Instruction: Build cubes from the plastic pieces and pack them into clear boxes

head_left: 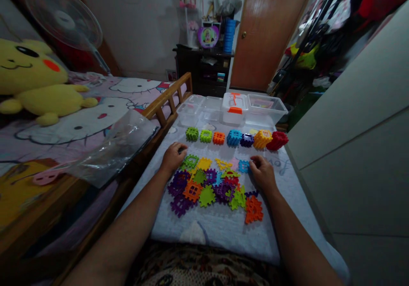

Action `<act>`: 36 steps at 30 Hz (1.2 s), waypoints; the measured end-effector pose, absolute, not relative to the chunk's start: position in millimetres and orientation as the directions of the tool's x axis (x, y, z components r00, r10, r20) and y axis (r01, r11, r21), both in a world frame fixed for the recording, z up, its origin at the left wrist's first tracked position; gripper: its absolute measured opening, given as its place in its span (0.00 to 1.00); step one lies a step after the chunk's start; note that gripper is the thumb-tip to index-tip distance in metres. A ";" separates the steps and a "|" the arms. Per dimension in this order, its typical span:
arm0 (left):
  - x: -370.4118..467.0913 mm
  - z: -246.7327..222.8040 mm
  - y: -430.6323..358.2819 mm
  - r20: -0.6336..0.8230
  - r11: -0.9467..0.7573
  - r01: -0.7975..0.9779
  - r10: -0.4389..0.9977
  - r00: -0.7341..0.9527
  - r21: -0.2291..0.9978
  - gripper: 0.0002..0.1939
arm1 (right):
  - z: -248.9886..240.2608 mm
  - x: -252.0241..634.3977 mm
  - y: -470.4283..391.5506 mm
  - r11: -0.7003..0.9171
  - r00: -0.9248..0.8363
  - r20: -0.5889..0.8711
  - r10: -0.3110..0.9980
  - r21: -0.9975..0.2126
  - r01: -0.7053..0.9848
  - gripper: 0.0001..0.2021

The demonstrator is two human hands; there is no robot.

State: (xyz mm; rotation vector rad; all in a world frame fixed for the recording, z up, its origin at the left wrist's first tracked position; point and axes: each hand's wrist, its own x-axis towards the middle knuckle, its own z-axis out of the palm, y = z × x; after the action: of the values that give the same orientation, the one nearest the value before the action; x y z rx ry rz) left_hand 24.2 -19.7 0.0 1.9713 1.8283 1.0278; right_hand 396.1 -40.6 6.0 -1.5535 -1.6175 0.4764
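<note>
Blue plastic tile (243, 166) is at the back right of your loose pile (207, 196) on the table (223, 230), your right hand (262, 171) at its edge; can't tell if it's actually pinched. Your left hand (174, 156) curls loosely by a green tile (191, 162), can't see if it's holding anything. Best to grip one side and lift straight so the teeth don't snag. Count: seven stacks (234, 137), one orange-handled box (234, 103), two loose orange tiles (193, 191); others overlap too much.
</note>
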 end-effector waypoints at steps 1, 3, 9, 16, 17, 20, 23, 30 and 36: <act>23.7 1.8 -19.8 0.307 -0.181 0.760 0.952 -0.025 0.624 0.11 | 5.4 396.5 -40.4 0.160 0.104 0.287 0.952 -0.760 0.630 0.15; 22.3 7.3 -20.2 0.272 -0.207 0.759 0.961 0.040 0.618 0.11 | 4.3 397.6 -40.0 0.153 0.106 0.275 0.956 -0.771 0.618 0.15; 30.8 27.5 -24.2 0.147 -0.353 0.773 0.934 0.326 0.528 0.12 | 2.4 399.1 -38.9 0.160 0.086 0.272 0.958 -0.761 0.628 0.13; 67.8 33.7 -19.1 -0.010 -0.502 0.756 0.830 0.557 0.420 0.16 | 2.9 399.2 -39.9 0.164 0.073 0.267 0.961 -0.762 0.626 0.12; 71.8 35.5 -16.8 -0.021 -0.512 0.754 0.822 0.570 0.411 0.16 | 3.2 398.9 -40.3 0.163 0.073 0.266 0.961 -0.761 0.628 0.12; 80.7 41.0 -10.1 -0.033 -0.517 0.764 0.820 0.571 0.385 0.18 | 4.3 398.1 -41.3 0.153 0.080 0.258 0.963 -0.765 0.625 0.12; 85.5 45.0 -5.4 -0.042 -0.483 0.787 0.842 0.538 0.385 0.25 | 4.5 398.3 -41.3 0.150 0.085 0.258 0.963 -0.766 0.625 0.12; 87.1 57.1 0.9 0.009 -0.441 0.774 0.871 0.491 0.454 0.08 | 4.8 398.9 -40.6 0.142 0.088 0.250 0.964 -0.770 0.623 0.13; 95.4 53.5 -4.5 0.132 -0.408 0.872 0.913 0.387 0.271 0.05 | 7.3 398.0 -41.6 0.149 0.081 0.254 0.964 -0.765 0.627 0.13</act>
State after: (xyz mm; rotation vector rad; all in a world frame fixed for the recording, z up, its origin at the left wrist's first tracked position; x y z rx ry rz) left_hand 95.4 -4.5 53.5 2.4812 1.6109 0.3916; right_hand 398.0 -41.6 7.3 -1.5619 -1.6297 0.5337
